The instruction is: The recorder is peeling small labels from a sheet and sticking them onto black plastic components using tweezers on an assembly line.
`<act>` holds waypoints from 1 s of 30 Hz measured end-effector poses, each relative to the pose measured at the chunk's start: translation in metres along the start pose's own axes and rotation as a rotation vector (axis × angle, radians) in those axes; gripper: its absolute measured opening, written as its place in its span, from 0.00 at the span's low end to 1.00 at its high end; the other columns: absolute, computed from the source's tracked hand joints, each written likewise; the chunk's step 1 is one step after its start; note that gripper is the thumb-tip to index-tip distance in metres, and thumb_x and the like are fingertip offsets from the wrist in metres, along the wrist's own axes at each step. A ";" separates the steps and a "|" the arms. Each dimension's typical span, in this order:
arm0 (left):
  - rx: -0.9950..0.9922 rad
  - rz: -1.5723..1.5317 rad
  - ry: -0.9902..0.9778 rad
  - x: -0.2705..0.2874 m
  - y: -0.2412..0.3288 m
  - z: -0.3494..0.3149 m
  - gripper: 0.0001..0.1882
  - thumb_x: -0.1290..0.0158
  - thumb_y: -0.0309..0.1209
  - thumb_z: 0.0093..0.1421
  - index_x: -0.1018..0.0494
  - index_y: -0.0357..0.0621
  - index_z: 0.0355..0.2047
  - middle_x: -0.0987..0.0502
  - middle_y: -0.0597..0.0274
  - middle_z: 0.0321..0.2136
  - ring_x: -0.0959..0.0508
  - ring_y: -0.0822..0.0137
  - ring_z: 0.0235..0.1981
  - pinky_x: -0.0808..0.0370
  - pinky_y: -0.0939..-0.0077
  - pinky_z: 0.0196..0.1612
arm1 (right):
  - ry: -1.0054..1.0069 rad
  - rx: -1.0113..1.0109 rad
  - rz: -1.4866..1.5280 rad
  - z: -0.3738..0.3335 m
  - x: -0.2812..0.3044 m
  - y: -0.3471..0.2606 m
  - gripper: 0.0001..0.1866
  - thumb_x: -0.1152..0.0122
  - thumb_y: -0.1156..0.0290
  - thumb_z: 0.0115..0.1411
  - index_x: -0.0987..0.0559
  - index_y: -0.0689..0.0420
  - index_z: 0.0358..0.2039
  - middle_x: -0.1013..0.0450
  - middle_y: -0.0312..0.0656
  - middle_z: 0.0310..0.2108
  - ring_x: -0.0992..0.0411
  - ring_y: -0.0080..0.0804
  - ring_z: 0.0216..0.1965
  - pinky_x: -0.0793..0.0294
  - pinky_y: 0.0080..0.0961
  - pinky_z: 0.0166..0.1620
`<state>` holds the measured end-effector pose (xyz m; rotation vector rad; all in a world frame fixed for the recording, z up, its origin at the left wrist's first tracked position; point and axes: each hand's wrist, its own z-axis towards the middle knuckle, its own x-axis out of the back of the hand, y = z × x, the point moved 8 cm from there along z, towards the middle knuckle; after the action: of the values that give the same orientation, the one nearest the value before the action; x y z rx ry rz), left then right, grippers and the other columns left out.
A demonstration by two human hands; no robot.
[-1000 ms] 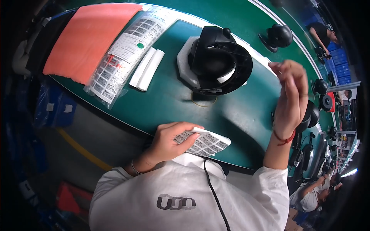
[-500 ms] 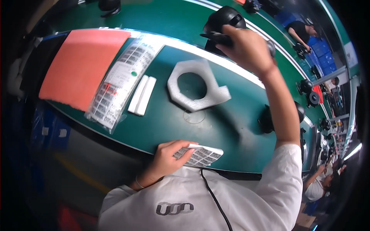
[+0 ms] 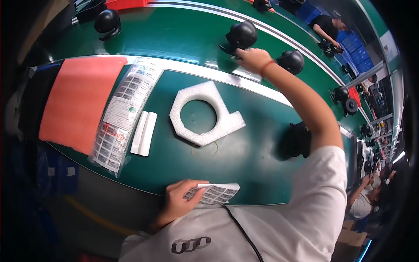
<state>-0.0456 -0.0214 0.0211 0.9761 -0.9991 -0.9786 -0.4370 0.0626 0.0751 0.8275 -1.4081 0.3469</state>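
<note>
One label sheet (image 3: pixel 216 194), long axis pointing rightward, is gripped by left fingers (image 3: pixel 188 184); whether right fingers (image 3: pixel 243 54) grip is unclear.

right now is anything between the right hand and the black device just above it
Nothing visible: the right hand is close by the lower part of the black device, though whether they touch is unclear. A second rounded device sits to the right of the wrist, outside that gap.

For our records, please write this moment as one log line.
left hand: holds label sheet; right hand: by black unit; foam: on table
</note>
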 end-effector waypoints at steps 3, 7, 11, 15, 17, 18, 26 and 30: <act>0.040 0.009 -0.037 -0.002 0.005 0.006 0.10 0.40 0.19 0.50 0.22 0.39 0.34 0.19 0.55 0.28 0.18 0.62 0.28 0.24 0.76 0.31 | -0.250 -0.200 0.001 -0.052 -0.029 0.065 0.12 0.49 0.72 0.53 0.21 0.59 0.36 0.26 0.55 0.42 0.25 0.50 0.44 0.24 0.40 0.47; 0.153 -0.018 -0.019 0.002 0.000 0.005 0.08 0.42 0.18 0.52 0.22 0.36 0.34 0.19 0.55 0.30 0.18 0.69 0.31 0.24 0.79 0.34 | -0.453 -0.425 -0.076 -0.095 -0.092 0.143 0.20 0.49 0.73 0.52 0.26 0.58 0.48 0.26 0.56 0.44 0.26 0.50 0.47 0.25 0.41 0.48; 0.108 -0.009 0.044 0.003 0.002 0.006 0.09 0.41 0.19 0.51 0.22 0.39 0.34 0.20 0.54 0.28 0.18 0.63 0.28 0.24 0.76 0.31 | -0.367 -0.296 -0.211 -0.099 -0.101 0.165 0.16 0.47 0.72 0.50 0.27 0.59 0.41 0.24 0.54 0.35 0.23 0.51 0.39 0.22 0.42 0.41; 0.099 0.005 0.041 0.004 -0.001 0.005 0.10 0.41 0.19 0.51 0.22 0.39 0.35 0.20 0.54 0.29 0.18 0.63 0.30 0.23 0.76 0.33 | 0.071 -0.267 -0.243 -0.091 -0.027 0.164 0.13 0.41 0.57 0.55 0.22 0.54 0.29 0.23 0.49 0.27 0.23 0.48 0.29 0.24 0.42 0.32; 0.118 0.006 0.039 0.003 -0.002 0.003 0.10 0.41 0.19 0.51 0.22 0.39 0.35 0.19 0.55 0.30 0.18 0.64 0.30 0.23 0.76 0.34 | 0.158 -0.169 -0.068 -0.101 0.019 0.144 0.18 0.39 0.51 0.55 0.22 0.54 0.29 0.24 0.48 0.26 0.24 0.48 0.30 0.26 0.41 0.33; 0.128 -0.019 0.037 0.003 -0.001 0.004 0.10 0.42 0.19 0.51 0.23 0.38 0.36 0.19 0.55 0.30 0.18 0.64 0.30 0.23 0.76 0.34 | 0.165 -0.041 0.030 -0.108 0.034 0.126 0.19 0.37 0.51 0.54 0.22 0.56 0.30 0.25 0.49 0.24 0.26 0.49 0.27 0.29 0.40 0.31; 0.208 -0.321 0.067 -0.002 -0.015 0.000 0.15 0.43 0.20 0.52 0.24 0.37 0.41 0.21 0.58 0.31 0.22 0.73 0.32 0.26 0.80 0.37 | 0.119 0.550 0.388 -0.153 0.134 -0.091 0.14 0.35 0.62 0.52 0.23 0.60 0.33 0.29 0.47 0.17 0.29 0.47 0.21 0.34 0.37 0.25; 0.134 -0.402 0.042 -0.002 -0.013 0.003 0.13 0.44 0.20 0.54 0.25 0.35 0.42 0.22 0.60 0.33 0.24 0.77 0.33 0.29 0.84 0.37 | 0.072 0.638 0.451 -0.145 0.118 -0.134 0.12 0.36 0.62 0.53 0.23 0.57 0.32 0.30 0.48 0.16 0.29 0.50 0.22 0.33 0.41 0.25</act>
<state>-0.0516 -0.0236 0.0090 1.3371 -0.8576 -1.2265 -0.2220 0.0406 0.1542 0.9833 -1.4223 1.2051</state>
